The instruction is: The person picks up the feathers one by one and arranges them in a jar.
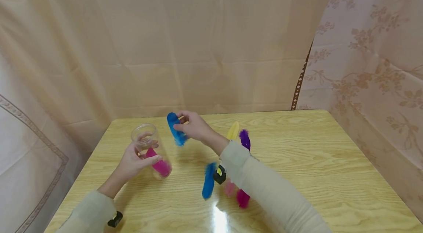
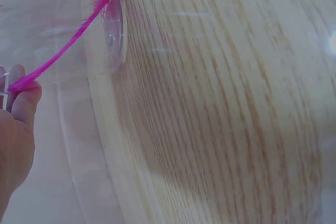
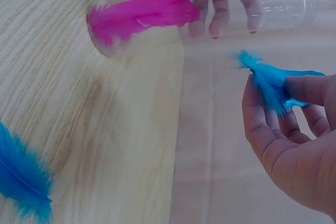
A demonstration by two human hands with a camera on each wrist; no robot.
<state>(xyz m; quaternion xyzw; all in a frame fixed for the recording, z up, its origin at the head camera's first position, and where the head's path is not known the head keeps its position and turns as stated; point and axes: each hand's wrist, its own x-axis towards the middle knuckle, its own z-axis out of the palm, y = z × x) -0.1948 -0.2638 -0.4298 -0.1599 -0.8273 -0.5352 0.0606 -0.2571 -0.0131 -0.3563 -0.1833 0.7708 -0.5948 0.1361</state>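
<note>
My left hand (image 1: 133, 161) grips a tall clear jar (image 1: 144, 133), tilted, its open mouth at the upper end. Inside lies a bright pink feather (image 3: 149, 13), slanting from the jar's base up along the wall in the left wrist view. To the right of the jar's mouth, my right hand (image 1: 195, 126) pinches a blue feather (image 1: 174, 126) between thumb and fingers. The blue feather is held in the air, apart from the jar; its fluffy end (image 3: 251, 60) points toward the jar in the right wrist view.
Another blue feather (image 1: 208, 181) lies on the wood-grain table (image 1: 317, 159). Near and partly under my right sleeve (image 1: 274, 192) are a yellow feather (image 1: 233, 130), a purple one (image 1: 245, 138), a pale pink one (image 1: 229, 188) and a magenta one (image 1: 243, 199). A curtain (image 1: 211, 53) hangs behind the table.
</note>
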